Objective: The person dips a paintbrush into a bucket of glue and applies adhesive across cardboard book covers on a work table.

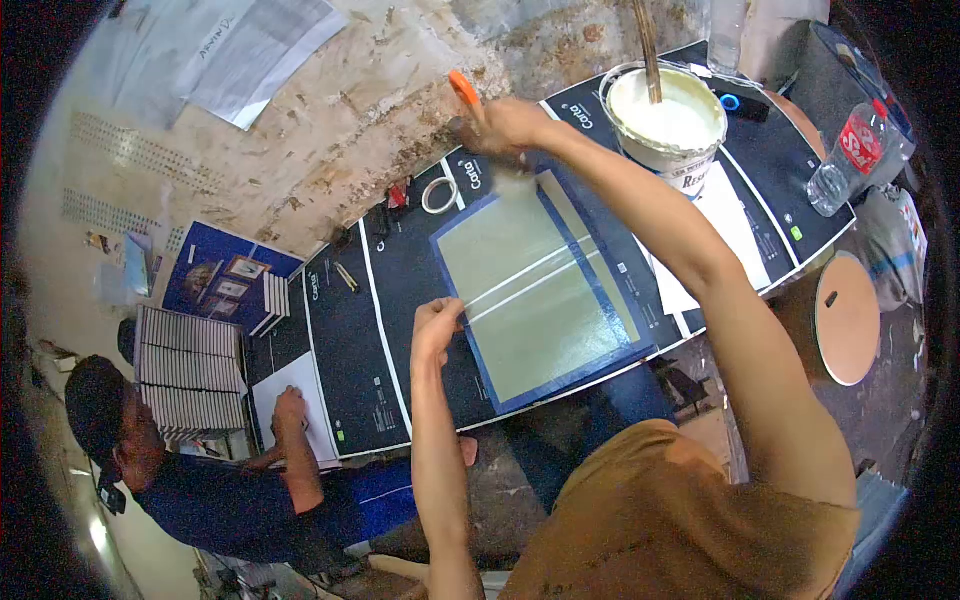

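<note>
My right hand (pixel 508 127) is closed round a brush with an orange handle (pixel 463 88). Its lower end is smeared by motion above the far edge of a book cover (pixel 530 345). That cover lies open on the table, with grey-green boards, a blue border and white strips across the middle. At its left edge, my left hand (pixel 437 328) grips the border with fingers pressed together. Behind my right forearm stands a bucket (pixel 660 150) of white paste, with a stick (pixel 648 50) upright in it.
A co-worker (pixel 200 480) sits at the left, one hand on a white sheet (pixel 290 400), beside stacked books (pixel 190 370). A tape roll (pixel 439 195) lies near the wall. At the right are white paper (pixel 715 250), a plastic bottle (pixel 850 160) and a round stool (pixel 848 320).
</note>
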Demonstrator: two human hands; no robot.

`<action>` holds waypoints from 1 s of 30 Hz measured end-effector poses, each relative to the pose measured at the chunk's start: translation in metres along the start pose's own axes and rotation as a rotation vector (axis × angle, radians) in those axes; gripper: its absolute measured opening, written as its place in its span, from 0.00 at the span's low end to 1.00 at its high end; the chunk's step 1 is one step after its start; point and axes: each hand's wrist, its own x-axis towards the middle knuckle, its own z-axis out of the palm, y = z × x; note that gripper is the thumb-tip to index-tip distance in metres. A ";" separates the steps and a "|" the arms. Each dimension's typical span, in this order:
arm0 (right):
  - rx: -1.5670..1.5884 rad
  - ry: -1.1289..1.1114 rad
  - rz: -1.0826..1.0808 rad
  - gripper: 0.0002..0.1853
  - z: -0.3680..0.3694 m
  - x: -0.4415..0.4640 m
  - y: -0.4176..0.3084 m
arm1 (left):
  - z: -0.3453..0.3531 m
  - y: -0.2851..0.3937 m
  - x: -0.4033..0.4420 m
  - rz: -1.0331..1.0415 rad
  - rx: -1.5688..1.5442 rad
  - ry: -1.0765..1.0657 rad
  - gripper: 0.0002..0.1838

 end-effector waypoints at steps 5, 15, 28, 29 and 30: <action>0.293 0.205 0.087 0.19 -0.010 -0.056 -0.035 | 0.002 -0.017 0.017 -0.045 -0.059 -0.005 0.11; 0.226 0.419 0.331 0.17 -0.064 -0.207 -0.042 | 0.003 -0.018 0.010 -0.009 -0.141 -0.077 0.08; 0.399 0.795 0.583 0.13 -0.118 -0.322 -0.036 | -0.006 -0.020 0.003 -0.057 -0.286 -0.125 0.11; 0.601 0.902 0.531 0.14 -0.109 -0.311 -0.067 | -0.003 -0.031 0.011 -0.042 -0.277 -0.130 0.11; 0.570 0.870 0.494 0.15 -0.091 -0.314 -0.060 | -0.002 -0.040 0.018 -0.025 -0.264 -0.118 0.12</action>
